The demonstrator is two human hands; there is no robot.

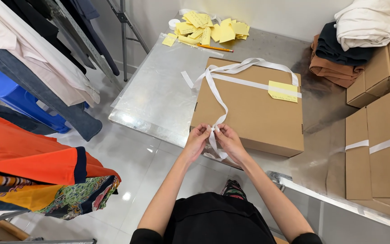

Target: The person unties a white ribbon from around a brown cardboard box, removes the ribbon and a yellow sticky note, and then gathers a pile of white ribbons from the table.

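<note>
With both hands meeting at the near edge of the flat cardboard box (249, 110), the step in hand looks like working the white ribbon (220, 101) at that edge. The box lies on the metal desk (159, 95), its near-left corner close to the desk's front rim. The left hand (197, 139) pinches the ribbon between thumb and fingertips just below the box edge; the right hand (229, 141) pinches the same strand right beside it, fingers curled, the two hands almost touching. A loose tail of ribbon hangs below them.

From the hands the ribbon runs up across the lid to a slack loop near the far edge, and another run crosses the lid toward the right, passing over a yellow sticky note (283, 91).

Judgement: the slack loop at the far edge suggests tension is uneven, so the grip should stay close to the box edge and the pull be kept even on both strands, flat and untwisted. The box may slide toward the rim if pulled hard. Whether a knot is already formed between the fingers cannot be told.

Nearby: a heap of yellow notes (213, 29) and a pencil (215, 47) at the far side, stacked boxes (375, 153) on the right.
</note>
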